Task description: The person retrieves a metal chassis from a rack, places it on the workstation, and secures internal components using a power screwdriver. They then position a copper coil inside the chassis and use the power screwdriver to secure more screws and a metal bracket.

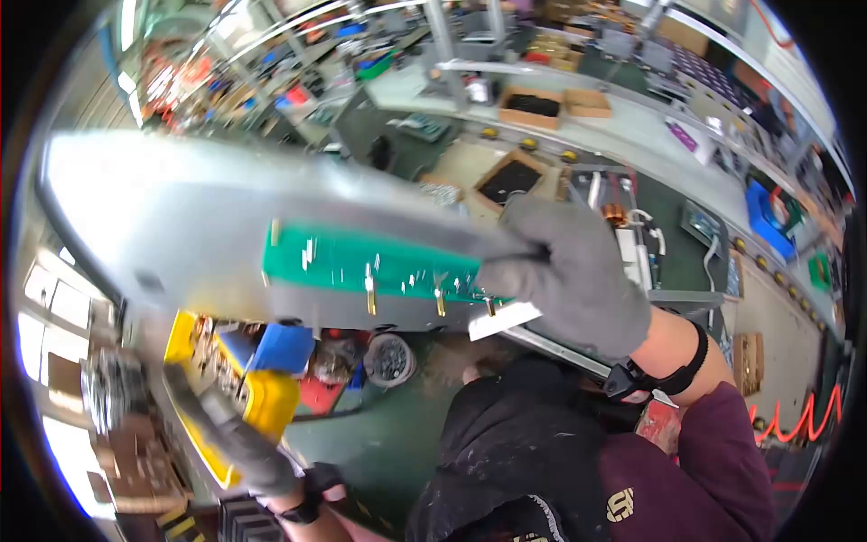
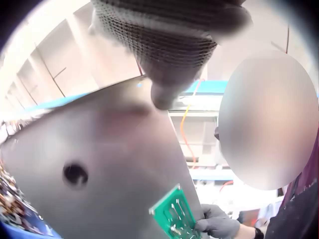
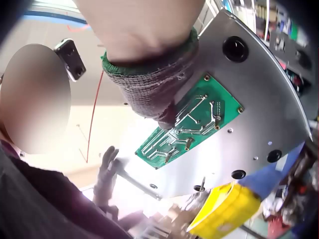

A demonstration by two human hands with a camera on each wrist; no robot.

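A large grey metal panel (image 1: 361, 194) is tilted up in front of the person, blurred along its upper part. A green circuit board (image 1: 352, 257) with brass posts lies against its face. The right hand (image 1: 578, 280), in a grey glove, grips the panel's edge at the board's end, a digit over the board (image 3: 199, 124). The left hand (image 1: 230, 438), also gloved, is apart from the panel in the head view, overlapping a yellow bin (image 1: 271, 402). Its fingers look extended and hold nothing. Round black-rimmed holes (image 3: 235, 49) dot the panel (image 3: 249, 89).
Small parts and a blue piece (image 1: 282, 347) are in the yellow bin. Beside it stands a round tub (image 1: 390, 359) of small parts. Behind the panel runs a workbench with cardboard boxes (image 1: 511, 179) of dark parts, a copper coil (image 1: 614, 214) and a blue bin (image 1: 768, 219).
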